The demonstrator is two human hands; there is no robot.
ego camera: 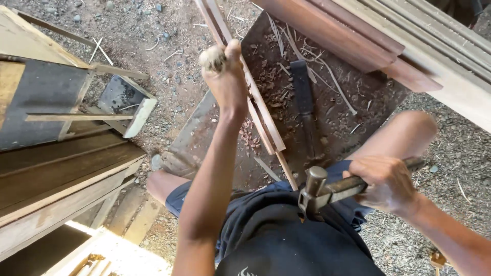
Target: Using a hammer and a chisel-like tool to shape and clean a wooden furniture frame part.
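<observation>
Fingers (225, 56) of the left hand (227, 82) clasp the wooden strip (261, 110); the right hand (386, 184) grips a hammer (319, 191).

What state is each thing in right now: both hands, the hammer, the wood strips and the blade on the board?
Left hand: closed around the wood strips, raised.
Right hand: closed on the hammer handle.
Hammer: held level, head over the lap.
Wood strips: tilted, lower end near the lap.
Dark blade: lying flat, untouched.
Board: littered with shavings.
</observation>
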